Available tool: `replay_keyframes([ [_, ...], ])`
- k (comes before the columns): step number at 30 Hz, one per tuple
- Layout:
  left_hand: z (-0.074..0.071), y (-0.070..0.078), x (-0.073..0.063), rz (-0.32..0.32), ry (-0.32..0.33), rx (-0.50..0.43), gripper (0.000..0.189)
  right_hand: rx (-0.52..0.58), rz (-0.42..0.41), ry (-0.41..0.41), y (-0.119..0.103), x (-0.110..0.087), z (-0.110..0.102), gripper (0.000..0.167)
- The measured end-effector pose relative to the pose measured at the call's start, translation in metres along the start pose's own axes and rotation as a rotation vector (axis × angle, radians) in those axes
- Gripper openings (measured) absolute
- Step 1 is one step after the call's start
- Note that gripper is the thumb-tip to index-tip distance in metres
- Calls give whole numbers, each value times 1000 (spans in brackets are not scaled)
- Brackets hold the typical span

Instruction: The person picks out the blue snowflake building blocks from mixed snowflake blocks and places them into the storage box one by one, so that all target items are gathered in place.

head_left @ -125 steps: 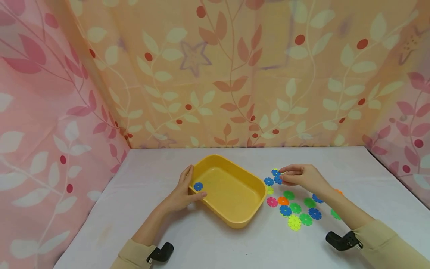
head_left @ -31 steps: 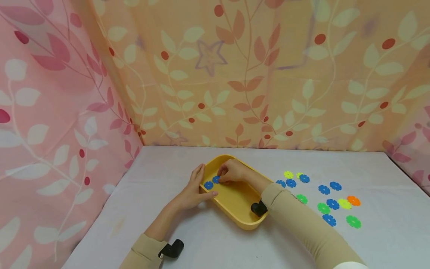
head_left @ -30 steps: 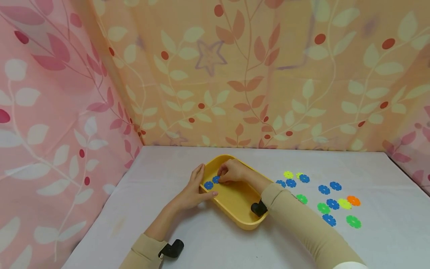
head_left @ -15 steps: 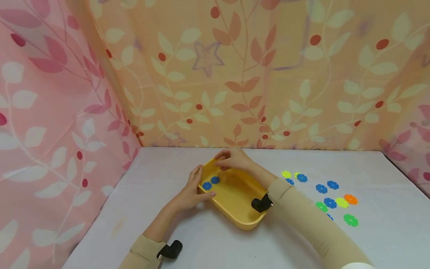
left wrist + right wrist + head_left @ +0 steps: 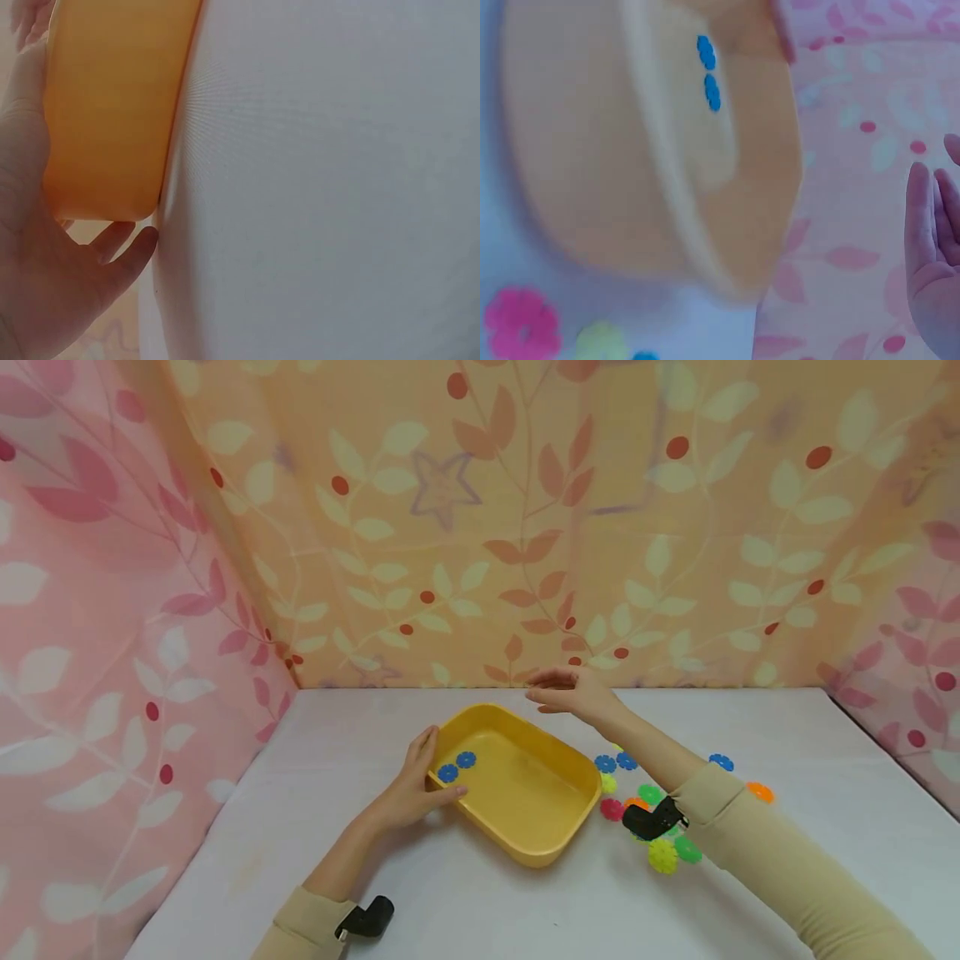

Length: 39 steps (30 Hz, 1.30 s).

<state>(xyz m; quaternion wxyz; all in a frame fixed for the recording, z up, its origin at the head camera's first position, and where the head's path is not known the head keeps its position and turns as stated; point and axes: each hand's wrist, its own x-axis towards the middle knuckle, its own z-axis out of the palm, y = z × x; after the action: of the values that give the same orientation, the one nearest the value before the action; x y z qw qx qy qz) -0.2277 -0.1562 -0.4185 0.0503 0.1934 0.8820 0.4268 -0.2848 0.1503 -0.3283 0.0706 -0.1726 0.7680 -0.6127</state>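
Note:
A yellow plastic tray [image 5: 525, 802] stands on the table, turned at an angle. My left hand [image 5: 405, 789] grips its left corner, thumb over the rim and fingers along the outer wall; the left wrist view shows those fingers against the tray wall [image 5: 112, 112]. Inside, near that corner, lie two blue notched plastic discs [image 5: 466, 760], flat and side by side. Just beyond the tray's far rim, my right hand [image 5: 577, 693] hovers in the air with nothing in it. Its fingers look straight and loose in the right wrist view.
Right of the tray lie several loose discs: blue, yellow [image 5: 662, 857], pink [image 5: 612, 809], green [image 5: 687, 849] and orange [image 5: 761, 792]. My right forearm and its black wrist camera [image 5: 651, 818] hide some. Patterned curtains [image 5: 442, 568] border the white table at the back and sides.
My right hand has let go of a second blue disc in the tray, lifted out and moved right past the far rim. The left hand keeps its hold on the tray.

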Motion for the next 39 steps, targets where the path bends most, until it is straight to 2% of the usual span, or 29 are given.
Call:
replay_keyframes([
  [7, -1, -1, 1, -9, -7, 0, 112, -167, 64, 62, 24, -40, -39, 43],
  [12, -1, -2, 1, -1, -14, -11, 112, -209, 147, 65, 52, -69, -61, 53],
  [17, -1, -3, -2, 0, -18, -21, 112, -236, 228, 92, 71, -89, -70, 53],
  [28, -1, 0, -3, 10, -14, -32, 111, -449, 275, 141, 105, -101, -92, 47],
  [32, 0, -1, -2, 10, -14, -31, 110, -517, 276, 136, 110, -101, -95, 43],
  [39, -1, -2, -1, 16, -9, -10, 111, -571, 277, 149, 110, -101, -90, 41],
])
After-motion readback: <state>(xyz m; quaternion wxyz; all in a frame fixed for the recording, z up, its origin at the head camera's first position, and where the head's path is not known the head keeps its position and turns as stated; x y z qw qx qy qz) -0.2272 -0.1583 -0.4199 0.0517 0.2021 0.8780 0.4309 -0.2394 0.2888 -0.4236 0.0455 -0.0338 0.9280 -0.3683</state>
